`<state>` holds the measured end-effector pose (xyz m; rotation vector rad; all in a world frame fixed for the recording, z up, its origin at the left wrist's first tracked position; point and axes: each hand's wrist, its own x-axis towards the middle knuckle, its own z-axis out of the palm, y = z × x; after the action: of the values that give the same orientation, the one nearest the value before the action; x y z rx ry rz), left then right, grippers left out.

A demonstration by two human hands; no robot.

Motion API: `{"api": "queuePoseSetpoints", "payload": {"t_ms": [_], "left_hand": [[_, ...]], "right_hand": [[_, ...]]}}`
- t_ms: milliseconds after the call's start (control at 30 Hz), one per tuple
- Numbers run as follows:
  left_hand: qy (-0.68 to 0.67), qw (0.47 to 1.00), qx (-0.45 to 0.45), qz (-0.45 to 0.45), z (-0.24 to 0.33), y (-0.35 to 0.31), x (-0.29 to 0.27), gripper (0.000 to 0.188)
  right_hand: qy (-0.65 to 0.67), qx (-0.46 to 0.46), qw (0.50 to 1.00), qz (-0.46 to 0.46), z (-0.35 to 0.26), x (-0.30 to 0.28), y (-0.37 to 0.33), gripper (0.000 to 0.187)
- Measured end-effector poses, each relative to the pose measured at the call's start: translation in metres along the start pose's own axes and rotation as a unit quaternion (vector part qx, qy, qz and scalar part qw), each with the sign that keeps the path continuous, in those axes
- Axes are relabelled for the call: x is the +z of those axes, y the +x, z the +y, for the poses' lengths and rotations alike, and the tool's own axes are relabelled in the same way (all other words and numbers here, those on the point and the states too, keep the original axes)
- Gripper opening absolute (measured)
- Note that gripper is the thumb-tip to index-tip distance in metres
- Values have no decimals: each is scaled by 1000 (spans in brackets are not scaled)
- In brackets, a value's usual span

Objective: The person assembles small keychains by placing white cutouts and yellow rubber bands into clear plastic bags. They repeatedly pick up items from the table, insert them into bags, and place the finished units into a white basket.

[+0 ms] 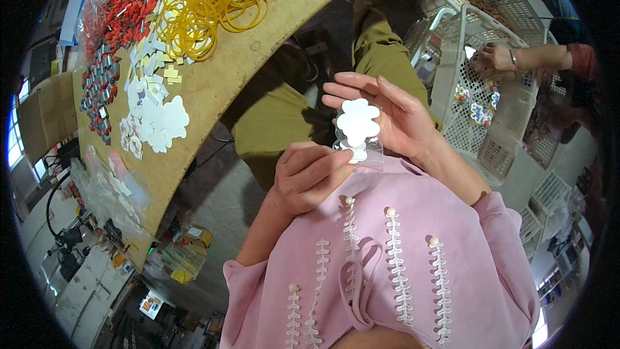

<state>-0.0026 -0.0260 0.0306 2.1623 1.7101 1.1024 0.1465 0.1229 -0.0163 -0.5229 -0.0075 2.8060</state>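
My left hand is closed, its thumb and fingers pinching the lower end of a small clear plastic bag. White flower-shaped cards show at the bag, a larger one above and a smaller white piece below. How far the cards sit inside the film I cannot tell. Just beyond and to the right, my right hand is open, palm up, fingers stretched out, with the bag against or just above its palm. Both hands are over my lap, in front of the pink top.
On the table at left lie yellow rubber bands, red-and-grey small parts, white flower cards and clear bags. At right, another person's hand reaches into a white plastic basket with small colourful pieces.
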Motion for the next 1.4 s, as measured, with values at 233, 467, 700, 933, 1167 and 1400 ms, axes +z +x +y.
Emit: {"api": "queuePoseSetpoints", "payload": {"t_ms": [233, 467, 700, 933, 1167, 1400], "left_hand": [[33, 995, -65, 73, -2, 5, 2, 22], [45, 989, -111, 83, -11, 15, 2, 26], [17, 991, -108, 77, -7, 22, -3, 18], [-39, 989, -142, 27, -17, 29, -38, 10], [245, 925, -263, 128, -91, 29, -135, 13], [240, 943, -220, 62, -113, 34, -152, 15]], "right_hand": [[-295, -61, 948, 105, 3, -11, 0, 36], [-719, -303, 625, 1, -10, 30, -36, 20], [-867, -259, 422, -63, -5, 67, -36, 24], [-885, -299, 338, -111, -11, 81, -27, 26], [-891, -255, 361, -108, -7, 74, -28, 26], [-871, -319, 350, -127, -10, 74, -20, 25]]}}
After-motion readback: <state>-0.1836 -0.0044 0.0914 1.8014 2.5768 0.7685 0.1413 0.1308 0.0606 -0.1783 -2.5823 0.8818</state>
